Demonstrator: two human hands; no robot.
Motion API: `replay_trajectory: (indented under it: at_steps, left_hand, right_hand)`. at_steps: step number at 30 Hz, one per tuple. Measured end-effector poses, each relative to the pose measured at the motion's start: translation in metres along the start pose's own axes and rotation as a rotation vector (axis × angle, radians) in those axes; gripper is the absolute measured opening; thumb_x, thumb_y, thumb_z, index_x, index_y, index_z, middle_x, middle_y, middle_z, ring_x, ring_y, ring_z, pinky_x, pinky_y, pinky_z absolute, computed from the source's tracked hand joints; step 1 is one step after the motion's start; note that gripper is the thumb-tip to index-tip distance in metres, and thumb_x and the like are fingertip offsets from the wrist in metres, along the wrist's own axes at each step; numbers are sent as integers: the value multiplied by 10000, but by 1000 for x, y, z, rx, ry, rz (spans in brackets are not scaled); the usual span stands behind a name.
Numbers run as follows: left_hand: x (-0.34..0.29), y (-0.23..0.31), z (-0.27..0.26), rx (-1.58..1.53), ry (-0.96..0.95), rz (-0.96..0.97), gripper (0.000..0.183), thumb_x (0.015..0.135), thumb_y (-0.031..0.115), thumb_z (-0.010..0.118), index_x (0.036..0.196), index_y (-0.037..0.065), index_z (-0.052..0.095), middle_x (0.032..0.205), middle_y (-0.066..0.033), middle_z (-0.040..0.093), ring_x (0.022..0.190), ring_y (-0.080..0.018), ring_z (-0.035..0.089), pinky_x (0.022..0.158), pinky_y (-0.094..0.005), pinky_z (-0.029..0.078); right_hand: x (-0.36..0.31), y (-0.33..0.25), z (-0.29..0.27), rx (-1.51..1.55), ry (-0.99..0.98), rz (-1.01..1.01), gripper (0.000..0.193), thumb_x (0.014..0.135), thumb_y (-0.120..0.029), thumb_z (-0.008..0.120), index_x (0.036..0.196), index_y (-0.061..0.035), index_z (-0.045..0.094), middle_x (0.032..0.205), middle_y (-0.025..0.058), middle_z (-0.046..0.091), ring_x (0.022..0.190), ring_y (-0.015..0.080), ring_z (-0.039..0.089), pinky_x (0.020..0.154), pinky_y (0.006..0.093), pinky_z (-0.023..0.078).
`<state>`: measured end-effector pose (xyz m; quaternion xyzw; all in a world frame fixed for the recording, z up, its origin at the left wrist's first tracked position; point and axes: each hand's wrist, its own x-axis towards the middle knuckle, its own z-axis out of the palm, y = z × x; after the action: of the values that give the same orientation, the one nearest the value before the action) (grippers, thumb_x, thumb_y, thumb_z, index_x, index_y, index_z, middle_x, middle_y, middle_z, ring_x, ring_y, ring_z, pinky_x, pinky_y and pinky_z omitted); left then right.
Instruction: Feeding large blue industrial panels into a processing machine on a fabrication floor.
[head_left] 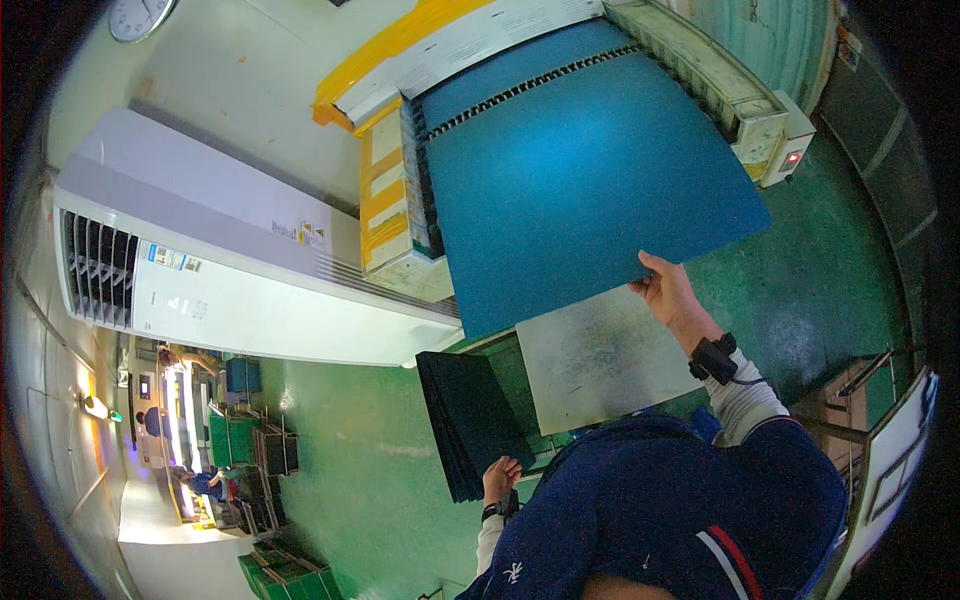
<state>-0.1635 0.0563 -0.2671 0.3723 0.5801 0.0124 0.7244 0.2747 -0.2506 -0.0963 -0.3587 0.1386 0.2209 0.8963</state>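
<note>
A large flat blue panel [590,190] spans the middle, its far part lying on a roller conveyor [530,88]. At its near edge my right hand [663,288] grips it, thumb on top and fingers underneath. Lower down, my left hand [500,478] has its fingers curled beside the lower right edge of a fanned stack of dark panels [470,425]. Whether those fingers hold a panel cannot be made out. Between my hands and below the blue panel lies a pale grey, stained board [600,355].
A long white air conditioner [240,260] occupies the left side. Yellow-taped machine walls [385,195] flank the conveyor, with a lit red switch [793,160] at right. Green floor [345,430] extends below. Other people [205,485] and stacked racks [275,445] appear far left.
</note>
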Motion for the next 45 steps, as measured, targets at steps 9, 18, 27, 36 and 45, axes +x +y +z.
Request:
replay_trajectory:
  at_steps: [9, 18, 27, 36, 45]
  left_hand:
    - [3, -4, 0, -7, 34, 2, 194, 897, 161, 552, 976, -15, 574, 807, -91, 634, 688, -209, 625, 591, -328, 527]
    - [6, -10, -10, -59, -64, -2, 222, 897, 177, 551, 1007, -16, 572, 831, -87, 637, 711, -213, 629, 601, -321, 526]
    - [-2, -13, -8, -22, -7, 10, 243, 899, 205, 553, 1030, 1, 573, 874, -85, 643, 738, -209, 633, 619, -322, 526]
    - [4, -20, -17, -16, -10, 12, 242, 896, 199, 553, 1037, 4, 571, 893, -93, 649, 744, -210, 638, 612, -313, 530]
    - [12, -27, -28, -155, -147, 6, 188, 881, 167, 568, 988, 12, 575, 826, -96, 648, 691, -210, 638, 578, -314, 531]
  right_hand:
    - [5, -5, 7, 0, -18, 28, 154, 824, -168, 633, 859, -31, 574, 857, 86, 601, 731, 227, 579, 638, 376, 488]
    - [13, 0, 6, -6, -57, 102, 165, 821, -162, 652, 813, -41, 540, 797, 82, 548, 743, 245, 571, 645, 368, 479]
    - [21, 10, 16, 19, -109, 90, 173, 848, -158, 619, 784, -18, 541, 750, 73, 533, 664, 239, 582, 632, 378, 517]
    - [26, 5, 26, 16, -115, 42, 180, 860, -132, 599, 748, -3, 543, 769, 82, 523, 739, 243, 561, 706, 391, 520]
    - [37, 5, 26, 9, -120, 51, 188, 853, -152, 609, 816, 16, 533, 832, 119, 543, 754, 262, 565, 705, 387, 518]
